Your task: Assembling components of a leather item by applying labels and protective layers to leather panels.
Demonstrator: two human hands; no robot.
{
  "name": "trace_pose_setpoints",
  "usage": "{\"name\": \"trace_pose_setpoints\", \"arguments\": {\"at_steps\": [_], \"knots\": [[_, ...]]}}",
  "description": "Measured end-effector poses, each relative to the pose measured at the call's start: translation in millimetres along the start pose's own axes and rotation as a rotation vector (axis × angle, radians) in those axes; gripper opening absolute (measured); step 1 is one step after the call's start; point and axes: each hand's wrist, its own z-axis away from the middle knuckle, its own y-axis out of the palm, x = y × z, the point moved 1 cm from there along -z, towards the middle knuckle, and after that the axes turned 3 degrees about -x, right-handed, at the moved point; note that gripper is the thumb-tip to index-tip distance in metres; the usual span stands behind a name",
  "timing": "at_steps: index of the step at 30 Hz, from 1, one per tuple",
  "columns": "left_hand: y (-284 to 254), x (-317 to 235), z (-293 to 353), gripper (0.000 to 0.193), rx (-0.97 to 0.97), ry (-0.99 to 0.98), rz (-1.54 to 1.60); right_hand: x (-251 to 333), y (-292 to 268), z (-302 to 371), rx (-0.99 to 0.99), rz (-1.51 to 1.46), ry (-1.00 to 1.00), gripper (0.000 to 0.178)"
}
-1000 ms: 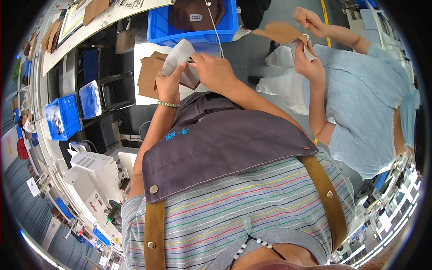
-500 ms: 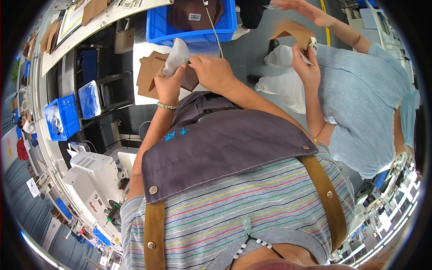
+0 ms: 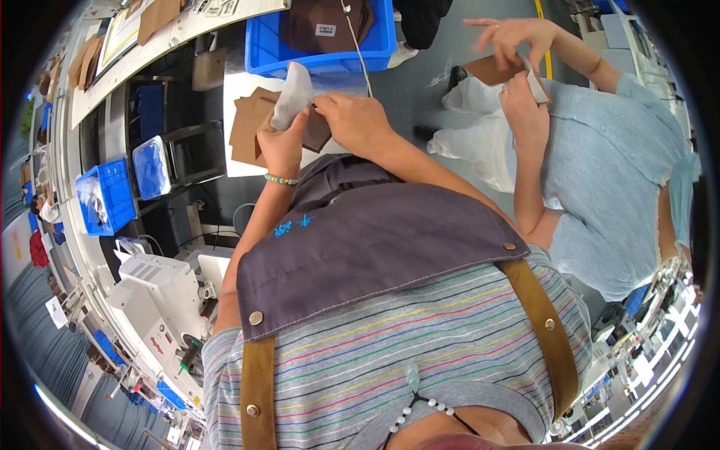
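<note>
1. White sheet (image 3: 293,96) and brown piece (image 3: 318,135): together, between the hands, over the white tabletop (image 3: 237,81).
2. Left hand (image 3: 280,142): thumb pinching the sheet. Right hand (image 3: 352,120): fingertips bunched at the piece's edge; can't tell if gripping.
3. Step looks like edge work; next move likely needs steady left pinch, fine right-finger control.
4. Left: brown stack (image 3: 246,129). Far: blue bin (image 3: 262,61).
</note>
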Motion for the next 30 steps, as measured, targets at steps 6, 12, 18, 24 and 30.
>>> {"name": "trace_pose_setpoints", "arguments": {"at_steps": [6,12,18,24,30], "knots": [[-0.5,0.7,-2.9,0.037,0.012,0.040,-0.045,-0.8,2.3,-1.4,-0.022,0.000,-0.021,0.013],[-0.8,-6.8,2.3,0.037,0.069,-0.010,-0.128,-8.3,5.6,0.8,0.013,-0.044,-0.015,0.012],[-3.4,2.8,-14.5,0.021,0.022,0.023,0.230,-19.3,-6.9,-6.8,-0.167,-0.344,0.203,0.026],[-35.5,-16.0,-35.1,0.012,0.392,0.703,-1.330,-44.5,-35.1,-23.0,-0.219,-0.571,0.397,0.045],[-34.3,-71.8,-19.9,0.007,0.443,1.337,-0.842,-31.8,-40.5,-46.3,0.026,-0.922,0.323,0.028]]}}
